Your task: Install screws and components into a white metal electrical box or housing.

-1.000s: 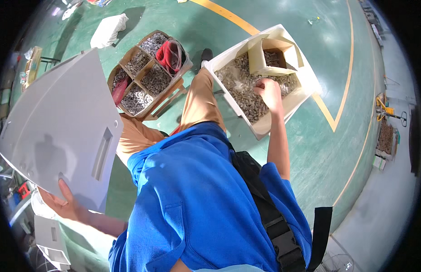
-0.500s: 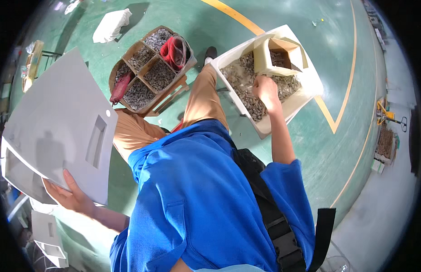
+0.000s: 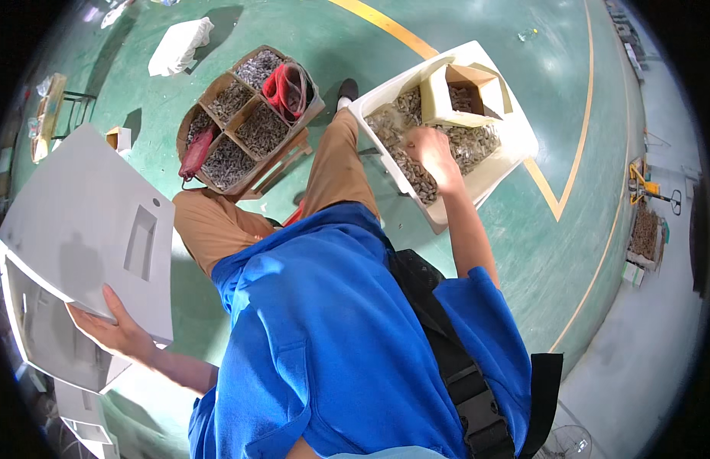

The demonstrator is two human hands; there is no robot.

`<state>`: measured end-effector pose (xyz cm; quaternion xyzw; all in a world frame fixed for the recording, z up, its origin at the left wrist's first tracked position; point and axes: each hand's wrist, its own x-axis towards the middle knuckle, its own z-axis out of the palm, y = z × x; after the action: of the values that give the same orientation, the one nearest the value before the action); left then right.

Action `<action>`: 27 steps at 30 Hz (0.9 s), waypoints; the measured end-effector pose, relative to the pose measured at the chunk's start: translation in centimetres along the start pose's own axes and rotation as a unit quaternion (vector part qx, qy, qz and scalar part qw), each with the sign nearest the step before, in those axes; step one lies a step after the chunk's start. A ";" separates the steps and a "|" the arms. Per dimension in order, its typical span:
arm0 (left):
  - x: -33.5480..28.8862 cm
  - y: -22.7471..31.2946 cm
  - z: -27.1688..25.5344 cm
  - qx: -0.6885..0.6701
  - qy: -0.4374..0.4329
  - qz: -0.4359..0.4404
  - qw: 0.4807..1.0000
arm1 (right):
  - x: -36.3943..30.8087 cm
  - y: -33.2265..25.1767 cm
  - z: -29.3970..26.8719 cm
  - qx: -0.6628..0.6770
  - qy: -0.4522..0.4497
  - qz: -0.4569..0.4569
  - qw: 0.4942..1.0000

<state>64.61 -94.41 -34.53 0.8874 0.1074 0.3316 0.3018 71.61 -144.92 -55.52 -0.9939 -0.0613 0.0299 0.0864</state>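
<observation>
My left hand [image 3: 119, 330] grips the lower edge of a large light-grey panel [image 3: 87, 206], thumb on its face and fingers behind. The panel stands tilted at my left, with a rectangular recess and a small round hole near its right edge. My right hand [image 3: 431, 155] reaches into a white plastic bin [image 3: 515, 145], its fingers curled down among many small, brownish, screw-like parts [image 3: 473, 147]. Whatever lies between those fingers is hidden. In the bin's far right corner sits a small open carton [image 3: 466, 92] with more small parts inside.
A divided box [image 3: 240, 118] of small metal parts stands on a low wooden stool [image 3: 274, 164], holding a red pouch [image 3: 287, 90] and a dark red glove-like piece [image 3: 196, 157]. Another grey housing [image 3: 83, 413] lies at lower left. A white bundle [image 3: 180, 46] rests on the floor.
My right hand has shifted slightly left within the bin, fingers still curled. The grey panel has tilted a little left in my left hand, and its round hole now looks dark instead of white.
</observation>
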 end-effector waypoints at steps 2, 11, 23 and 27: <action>0.1 -0.3 0.1 0.009 0.001 0.005 1.000 | -0.3 -0.1 -1.1 0.101 -0.065 0.088 0.989; 0.9 0.0 -0.1 0.106 0.061 0.080 0.989 | 1.1 -0.8 0.0 0.119 0.010 0.018 0.993; -3.8 3.2 4.5 -0.036 -0.018 0.201 0.979 | 0.2 1.0 -10.9 0.675 0.135 0.144 0.711; -6.2 1.8 9.7 -0.041 -0.226 0.166 0.959 | -0.5 3.3 -12.9 0.398 0.283 0.173 0.855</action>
<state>66.25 -102.75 -42.53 0.9314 -0.1259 0.1718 0.2952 72.37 -150.39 -43.44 -0.8349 0.1558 -0.2164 0.4815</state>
